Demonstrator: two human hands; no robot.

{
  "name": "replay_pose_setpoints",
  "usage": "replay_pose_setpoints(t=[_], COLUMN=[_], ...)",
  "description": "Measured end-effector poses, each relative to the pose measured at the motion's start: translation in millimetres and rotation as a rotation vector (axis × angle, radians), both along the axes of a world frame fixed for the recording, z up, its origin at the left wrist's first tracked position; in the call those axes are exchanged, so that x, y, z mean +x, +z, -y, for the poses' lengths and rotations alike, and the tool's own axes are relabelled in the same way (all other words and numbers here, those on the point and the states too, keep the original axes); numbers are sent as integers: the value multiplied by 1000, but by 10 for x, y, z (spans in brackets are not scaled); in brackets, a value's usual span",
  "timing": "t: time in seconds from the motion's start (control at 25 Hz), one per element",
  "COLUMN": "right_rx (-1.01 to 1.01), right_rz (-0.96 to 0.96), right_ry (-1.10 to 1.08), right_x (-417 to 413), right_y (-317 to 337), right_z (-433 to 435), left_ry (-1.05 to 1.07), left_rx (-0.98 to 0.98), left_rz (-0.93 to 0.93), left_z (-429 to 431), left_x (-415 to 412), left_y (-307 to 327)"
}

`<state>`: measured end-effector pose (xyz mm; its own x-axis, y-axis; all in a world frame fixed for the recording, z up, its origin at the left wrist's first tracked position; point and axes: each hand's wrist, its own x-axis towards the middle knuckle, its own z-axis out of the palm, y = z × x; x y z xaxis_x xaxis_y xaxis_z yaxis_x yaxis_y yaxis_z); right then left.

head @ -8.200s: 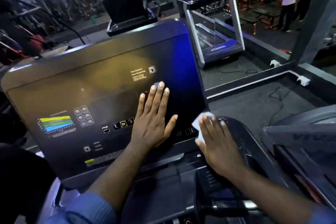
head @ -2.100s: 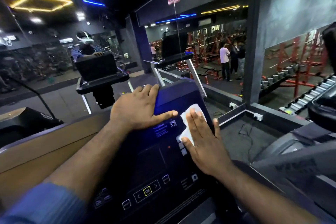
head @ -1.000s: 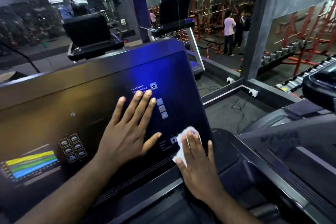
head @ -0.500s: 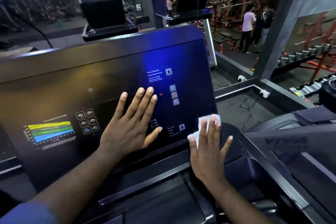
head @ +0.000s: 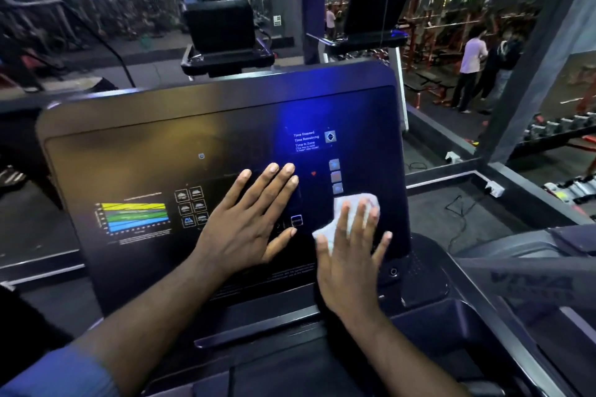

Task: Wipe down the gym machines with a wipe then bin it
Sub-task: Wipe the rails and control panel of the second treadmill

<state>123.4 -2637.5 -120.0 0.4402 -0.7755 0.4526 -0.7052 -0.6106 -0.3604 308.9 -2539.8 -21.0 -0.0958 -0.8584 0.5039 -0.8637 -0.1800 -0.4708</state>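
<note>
A dark, glossy console (head: 180, 151) of a treadmill fills the middle of the view, tilted back towards the person. Its face carries a coloured chart (head: 135, 216) at the left, a block of small icons (head: 191, 207) beside it, white text (head: 306, 140) at the upper right and a column of small buttons (head: 335, 176) below that. A blue light glares off the upper right of the panel. Beyond it stands a mirror wall (head: 129, 10) that reflects the console's back and a person wearing a headset. To the right the room opens onto red weight racks (head: 451, 29), two people (head: 483, 68) standing well apart from the machine, and a row of dumbbells (head: 561, 126) on a low rack. A cable (head: 458, 213) lies on the dark floor.

The left hand (head: 248, 226) lies flat on the console's centre, its fingers (head: 274, 177) stretched out and close together, the thumb held apart. The right hand (head: 348, 261) presses a white wipe (head: 351, 213) against the lower right of the panel, just below the buttons. Its fingers (head: 364, 216) are spread flat over the wipe, which shows beyond the fingertips and at the thumb side. The two hands lie near each other, not touching. A blue sleeve (head: 58, 374) covers the left forearm.
</note>
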Motion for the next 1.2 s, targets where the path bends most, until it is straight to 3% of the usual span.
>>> replay_pose_setpoints(t=[0.12,0.28,0.4,0.44,0.6,0.68,0.8,0.88,1.0,1.08,1.2], right_rx=[-279,-57,-292,-335,-95,-90,-200,-192,-50,-33,-213], right_rz=[-174,9,-216,-255,-25,-6,-148,-213,-29,37,-144], right_ry=[250,-35,295,318,-5,50,216,163,-11,-1,175], right_x=[-58,167,226,137,217,459,468,279,444,735,740], right_y=[118,518,472,458,731,870,631,512,818,1068,904], right_z=[141,336,130,182,462,256,-89,-23,213,118,-118], left_ry=[104,180,160,153,144,127,120,113,98,83,10], left_rx=[-63,-86,-53,-50,-47,-55,-52,-49,-17,-23,-62], left_rz=[-27,-29,0,4,5,-7,-17,-21,-29,-40,-85], left_z=[-254,-527,-615,-622,-614,-615,-632,-640,-644,-654,-678], left_x=[178,430,503,518,522,513,541,557,557,578,645], left_y=[53,114,114,111,86,84,83,90,89,104,138])
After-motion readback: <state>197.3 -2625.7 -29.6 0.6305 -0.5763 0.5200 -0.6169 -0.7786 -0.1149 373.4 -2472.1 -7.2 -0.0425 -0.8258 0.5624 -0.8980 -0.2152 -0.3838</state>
